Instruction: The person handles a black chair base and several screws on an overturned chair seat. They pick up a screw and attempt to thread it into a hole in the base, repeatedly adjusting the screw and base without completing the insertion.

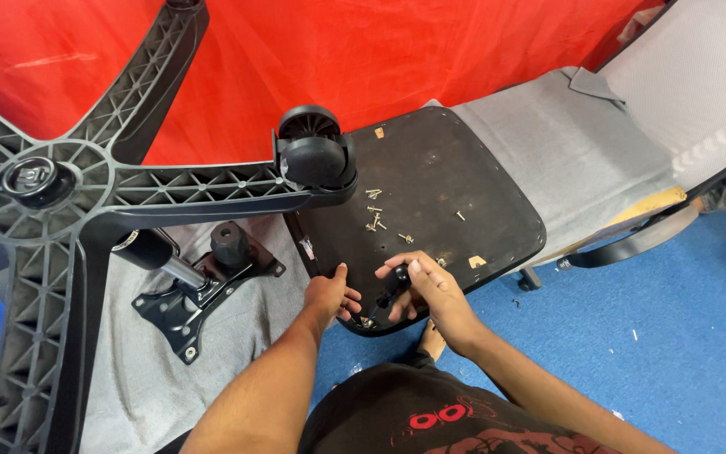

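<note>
- Head view: the right hand (430, 290) is curled around a black-handled tool (394, 280), probably a screwdriver, its tip down at the near edge of the black seat underside (430, 181).
- Just beside it, the left hand (329, 296) rests on that same edge, fingers loosely bent, pinching nothing visible.
- Beyond both hands, loose screws (376, 217) lie scattered on the panel.
- Farther past the left hand lies a caster (313, 155) on the star base (77, 193).

seat board (439, 168) just ahead of both hands | screws (376, 214) on it, beyond right hand (426, 290) | mechanism plate (195, 290) left of left hand (334, 294) | chair base (86, 193) farther left
</note>
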